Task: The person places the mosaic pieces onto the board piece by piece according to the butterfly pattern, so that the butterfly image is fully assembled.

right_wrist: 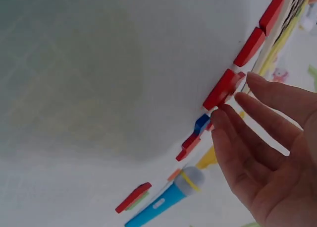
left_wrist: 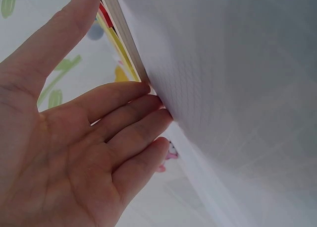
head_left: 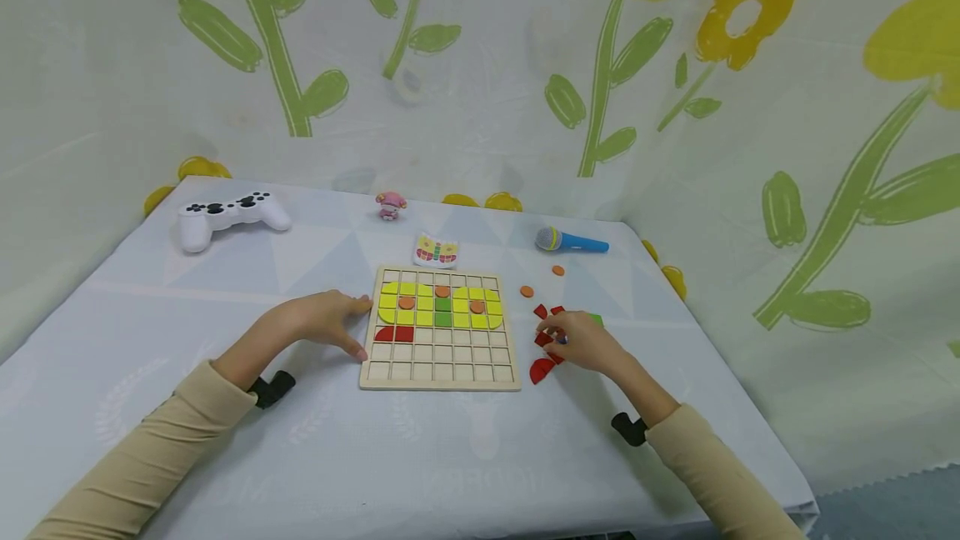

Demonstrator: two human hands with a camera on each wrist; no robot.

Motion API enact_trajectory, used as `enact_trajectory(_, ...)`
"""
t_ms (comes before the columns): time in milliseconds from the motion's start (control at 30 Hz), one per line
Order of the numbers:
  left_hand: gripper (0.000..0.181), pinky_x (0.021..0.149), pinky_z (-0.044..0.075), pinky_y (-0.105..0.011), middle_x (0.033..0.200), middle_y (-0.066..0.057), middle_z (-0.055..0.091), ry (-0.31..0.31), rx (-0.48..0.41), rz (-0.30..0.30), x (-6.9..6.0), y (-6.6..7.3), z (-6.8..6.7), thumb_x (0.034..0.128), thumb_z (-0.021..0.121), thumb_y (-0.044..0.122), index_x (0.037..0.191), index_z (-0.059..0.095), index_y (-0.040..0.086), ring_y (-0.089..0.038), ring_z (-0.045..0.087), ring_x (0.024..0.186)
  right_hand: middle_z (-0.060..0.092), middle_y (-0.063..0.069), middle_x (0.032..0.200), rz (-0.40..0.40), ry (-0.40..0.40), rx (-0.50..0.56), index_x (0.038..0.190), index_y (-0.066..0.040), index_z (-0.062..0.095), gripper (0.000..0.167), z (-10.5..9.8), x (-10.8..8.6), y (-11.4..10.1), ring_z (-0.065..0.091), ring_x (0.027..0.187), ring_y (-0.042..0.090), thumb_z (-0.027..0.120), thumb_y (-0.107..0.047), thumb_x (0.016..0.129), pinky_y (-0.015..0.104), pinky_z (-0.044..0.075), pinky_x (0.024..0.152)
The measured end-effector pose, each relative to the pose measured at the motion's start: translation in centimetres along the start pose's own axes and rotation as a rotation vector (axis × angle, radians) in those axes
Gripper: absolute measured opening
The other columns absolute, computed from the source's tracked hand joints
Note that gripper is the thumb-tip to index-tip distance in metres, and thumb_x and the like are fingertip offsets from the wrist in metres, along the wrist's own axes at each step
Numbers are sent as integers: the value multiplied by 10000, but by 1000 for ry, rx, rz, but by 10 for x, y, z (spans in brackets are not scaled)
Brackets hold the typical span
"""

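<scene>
A flat, square, pale wooden grid board (head_left: 450, 372) lies on a white-covered table. The person's left hand (head_left: 330, 321) touches its left edge, thumb spread wide from nearly straight fingers. In the grid sit yellow tiles (head_left: 387, 302), orange discs (head_left: 406, 303), green squares (head_left: 443, 318) and two red tiles (head_left: 403, 334). Right of the board, the right hand (head_left: 588, 342) reaches, fingers bent, among loose red wedge-shaped pieces (head_left: 540, 371); whether it pinches one cannot be told. A blue toy microphone (head_left: 585, 243) lies beyond.
</scene>
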State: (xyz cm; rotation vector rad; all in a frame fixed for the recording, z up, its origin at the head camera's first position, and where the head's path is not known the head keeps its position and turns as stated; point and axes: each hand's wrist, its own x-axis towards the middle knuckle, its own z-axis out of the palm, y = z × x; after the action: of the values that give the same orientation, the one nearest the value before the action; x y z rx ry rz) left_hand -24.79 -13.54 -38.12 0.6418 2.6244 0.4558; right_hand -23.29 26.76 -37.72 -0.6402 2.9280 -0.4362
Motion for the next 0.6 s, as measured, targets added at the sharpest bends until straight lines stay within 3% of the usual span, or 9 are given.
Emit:
enact_trajectory(200,957,1029,353,-582,1473,-229,389,2,-6,2,-1,1,-1,728,811,463,1447,396,-13,-442,358,1325,647,56,890,59,-6,23,1182,-10,633,373,4,8,1,568,768,170,746,-38,827,234,522,623)
enact_trajectory(333,957,1028,353,-584,1470,-233,391,2,-10,-3,0,1,0,727,814,458,1447,396,-15,-442,361,1322,613,34,863,58,2,41,1099,-14,655,299,4,10,1,546,779,176,750,-26,816,247,516,633)
enact_trajectory(600,970,1018,361,-589,1468,-235,393,5,-12,-18,0,-1,0,716,818,469,1452,395,-1,-445,360,1321,620,5,820,-17,25,100,955,-36,672,160,-3,11,-1,547,742,156,743,-2,815,241,506,625)
